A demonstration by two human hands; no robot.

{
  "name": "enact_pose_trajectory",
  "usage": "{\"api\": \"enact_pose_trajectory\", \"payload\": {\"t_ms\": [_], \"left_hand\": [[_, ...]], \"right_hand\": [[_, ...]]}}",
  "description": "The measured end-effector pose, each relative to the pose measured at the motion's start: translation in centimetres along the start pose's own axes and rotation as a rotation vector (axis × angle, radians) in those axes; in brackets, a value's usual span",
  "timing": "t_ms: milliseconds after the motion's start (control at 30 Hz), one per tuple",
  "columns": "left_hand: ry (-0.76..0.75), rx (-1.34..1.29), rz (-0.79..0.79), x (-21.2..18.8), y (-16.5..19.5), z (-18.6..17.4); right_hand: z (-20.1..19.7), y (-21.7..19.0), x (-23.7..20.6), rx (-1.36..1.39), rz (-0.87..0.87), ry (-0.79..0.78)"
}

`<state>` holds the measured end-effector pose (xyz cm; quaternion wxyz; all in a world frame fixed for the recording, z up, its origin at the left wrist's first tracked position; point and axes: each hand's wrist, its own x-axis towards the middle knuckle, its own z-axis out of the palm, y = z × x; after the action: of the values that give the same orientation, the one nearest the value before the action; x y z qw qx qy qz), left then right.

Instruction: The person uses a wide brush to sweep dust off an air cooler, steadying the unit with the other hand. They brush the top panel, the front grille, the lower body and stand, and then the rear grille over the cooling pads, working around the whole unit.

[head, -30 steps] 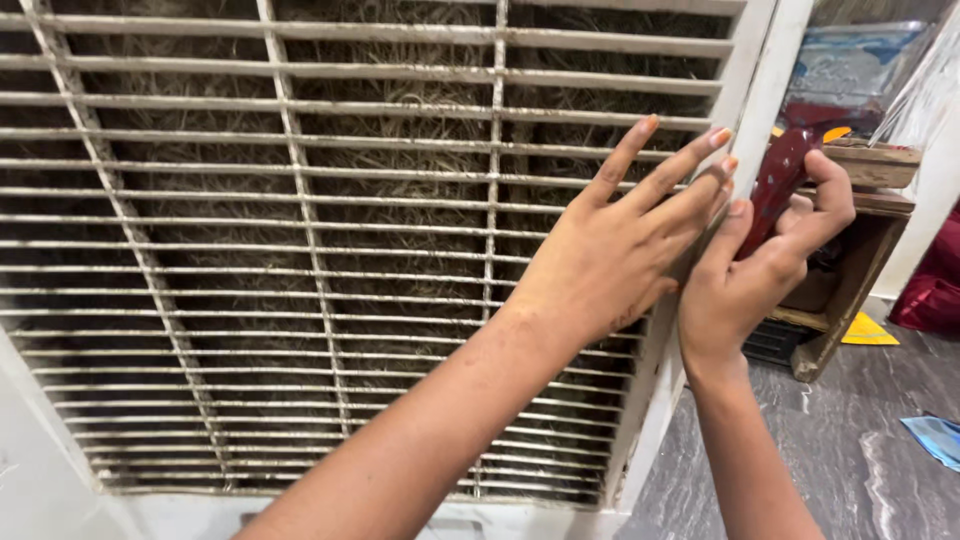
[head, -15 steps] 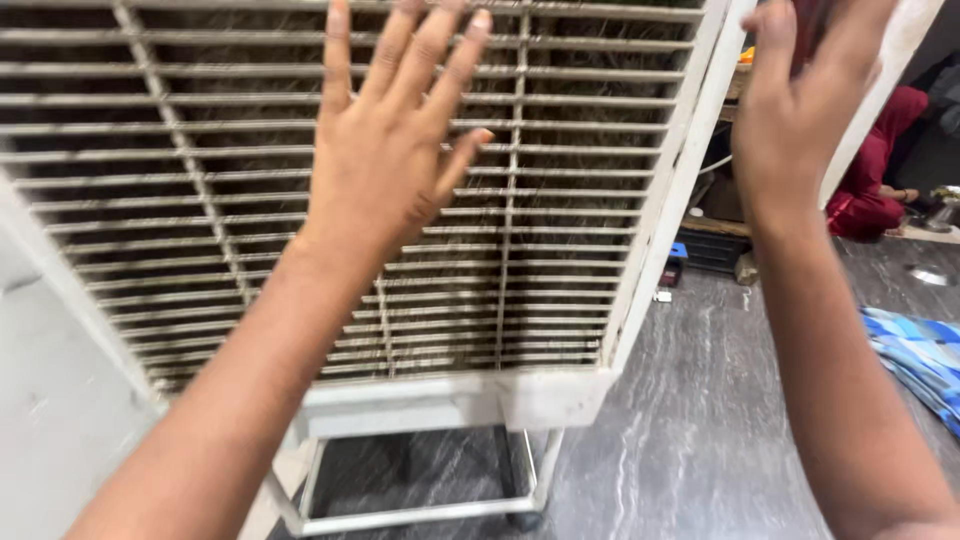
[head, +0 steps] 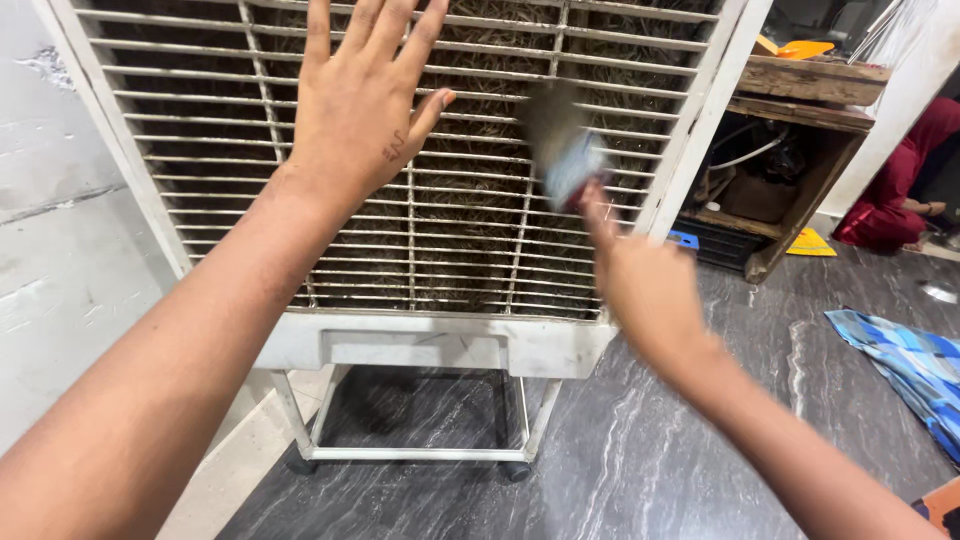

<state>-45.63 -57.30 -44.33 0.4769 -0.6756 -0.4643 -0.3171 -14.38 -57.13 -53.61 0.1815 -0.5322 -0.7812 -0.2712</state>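
Note:
A white air cooler [head: 430, 345] on a wheeled stand fills the view, its slatted grille [head: 480, 200] showing brown straw padding behind. My left hand [head: 360, 100] lies flat and spread against the upper grille. My right hand [head: 645, 285], blurred by motion, grips a paintbrush [head: 558, 145] whose bristles are up against the grille's right side.
A white wall [head: 60, 240] stands at the left. A wooden crate shelf [head: 800, 110] with cables and clutter sits at the right. A blue checked cloth [head: 900, 360] lies on the grey marble floor [head: 650, 450]. A person in red [head: 900, 190] sits at the far right.
The view has dropped, showing the cooler's base and stand. My right hand came down from the cooler's right edge and now holds a brush at the grille. My left hand stays flat on it.

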Motion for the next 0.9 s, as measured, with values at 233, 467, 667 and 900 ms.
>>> {"api": "enact_pose_trajectory", "payload": {"t_ms": [233, 467, 667, 900], "left_hand": [[-0.012, 0.050, 0.052, -1.6, 1.1, 0.3], [0.051, -0.184, -0.129, -0.5, 1.9, -0.3], [-0.282, -1.369, -0.976, 1.3, 4.9, 1.6], [-0.328, -1.659, -1.297, -9.4, 13.1, 6.9]], "right_hand": [[0.5, -1.9, -4.4, 0.294, -0.127, -0.371], [-10.3, 2.4, 3.5, 0.697, -0.080, 0.363], [-5.6, -0.6, 10.9, 0.609, -0.131, 0.728], [8.8, -11.2, 0.7, 1.121, 0.085, 0.170]]}}
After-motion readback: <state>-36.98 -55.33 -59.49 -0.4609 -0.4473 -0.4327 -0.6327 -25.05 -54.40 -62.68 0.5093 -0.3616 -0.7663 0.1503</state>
